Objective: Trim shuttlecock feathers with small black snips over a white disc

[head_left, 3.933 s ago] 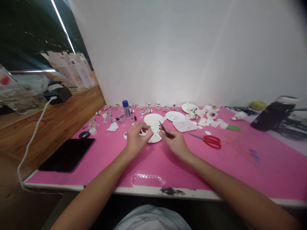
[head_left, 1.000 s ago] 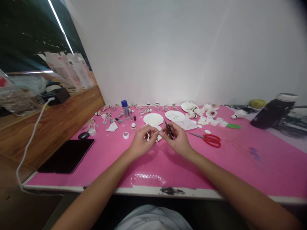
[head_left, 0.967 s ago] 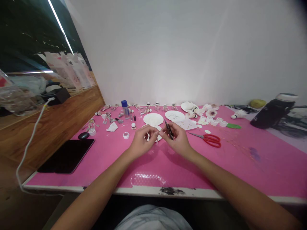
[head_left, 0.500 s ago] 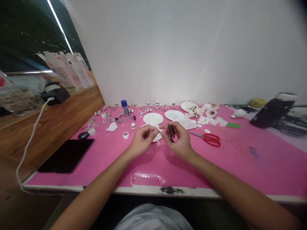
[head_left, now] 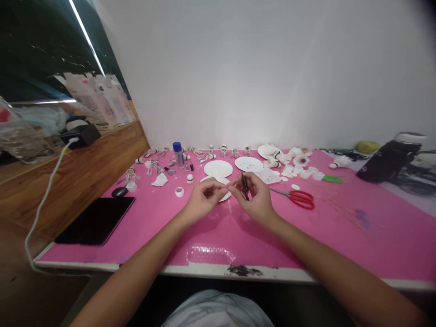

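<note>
My left hand (head_left: 203, 200) pinches something thin and pale at its fingertips, too small to make out. My right hand (head_left: 258, 196) grips a small black pointed tool (head_left: 245, 186), its tip standing upward. The two hands nearly meet above a white paper disc (head_left: 225, 196), which they mostly hide. A second white disc (head_left: 218, 168) lies just beyond them, and a thin white sliver (head_left: 229, 207) sits below the gap between my hands.
Red-handled scissors (head_left: 299, 199) lie to the right of my hands. Small shuttlecock-like pieces (head_left: 211, 154) line the far edge of the pink mat (head_left: 340, 240). A blue-capped bottle (head_left: 177, 153) stands at back left. A black tablet (head_left: 95, 227) lies at the front left.
My hands have drawn closer together, and the black tool now stands more upright. The white disc beneath them has shifted, and a thin white sliver shows below my hands.
</note>
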